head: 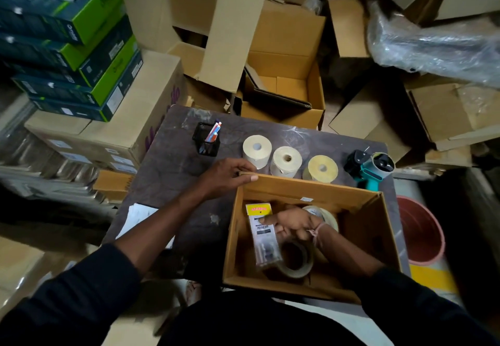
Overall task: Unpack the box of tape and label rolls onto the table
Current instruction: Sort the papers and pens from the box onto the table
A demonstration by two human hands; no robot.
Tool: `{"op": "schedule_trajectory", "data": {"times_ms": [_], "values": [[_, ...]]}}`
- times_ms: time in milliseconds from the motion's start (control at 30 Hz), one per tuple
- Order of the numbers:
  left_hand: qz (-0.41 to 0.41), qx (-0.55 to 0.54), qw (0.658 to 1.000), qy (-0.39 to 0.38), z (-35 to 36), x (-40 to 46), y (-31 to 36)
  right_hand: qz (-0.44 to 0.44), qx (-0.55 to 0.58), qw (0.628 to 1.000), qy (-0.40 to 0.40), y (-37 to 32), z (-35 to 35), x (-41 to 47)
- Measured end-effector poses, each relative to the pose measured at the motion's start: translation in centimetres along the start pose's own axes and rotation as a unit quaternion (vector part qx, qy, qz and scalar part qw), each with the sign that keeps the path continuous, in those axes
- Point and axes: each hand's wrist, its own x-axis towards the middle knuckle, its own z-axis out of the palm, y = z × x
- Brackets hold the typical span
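Observation:
An open cardboard box (378, 226) sits on the dark table (173, 167). My left hand (227, 175) grips the box's far left corner. My right hand (292, 224) is inside the box, fingers closed on a clear blister pack (263, 234) with a yellow header card. A clear tape roll (296, 261) lies on the box floor below the pack, and a pale tape roll (328, 217) shows behind my wrist. Three label rolls (257, 151) (286, 161) (322, 168) stand in a row on the table beyond the box.
A teal and black tape dispenser (370, 168) lies at the table's right end. A black mesh pen holder (207, 140) stands far left of the rolls. White papers (138, 218) lie at the left edge. Cardboard boxes crowd around the table; a red bucket (422, 234) stands at right.

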Motion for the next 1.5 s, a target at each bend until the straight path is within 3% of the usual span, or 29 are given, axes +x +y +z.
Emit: {"op": "schedule_trajectory", "data": {"times_ms": [233, 367, 467, 533, 933, 1100, 1267, 1367, 1500], "values": [[0.016, -0.112, 0.993, 0.035, -0.6, 0.3, 1.3, -0.181, 0.054, 0.982, 0.006, -4.0, -1.0, -7.0], [0.008, -0.209, 0.977, -0.041, -1.7, 0.5, 1.7, -0.215, 0.036, 0.976, 0.030, -6.2, -1.6, -8.6], [-0.010, -0.162, 0.979, -0.125, -2.1, 0.5, 2.2, -0.223, 0.002, 0.974, 0.035, -6.9, -1.6, -9.0], [-0.021, -0.160, 0.977, -0.139, -2.3, 0.6, 2.5, -0.219, -0.027, 0.975, 0.035, -7.2, -1.4, -8.9], [-0.066, -0.212, 0.973, -0.056, -4.9, 0.0, -0.7, -0.227, -0.014, 0.974, -0.007, -7.0, -1.5, -9.3], [-0.128, -0.208, 0.948, -0.206, -6.8, -1.9, -0.5, -0.270, -0.016, 0.961, 0.053, -7.9, -2.1, -9.9], [-0.089, -0.128, 0.930, -0.334, -6.5, -2.7, 1.9, -0.314, -0.120, 0.941, 0.044, -9.4, -0.9, -10.4], [-0.054, -0.104, 0.936, -0.331, -5.9, -3.0, 3.6, -0.330, -0.143, 0.932, 0.056, -10.4, -0.2, -10.2], [-0.038, -0.118, 0.954, -0.273, -6.3, -3.9, 3.3, -0.325, -0.071, 0.939, 0.090, -11.5, 0.4, -11.6]]}}
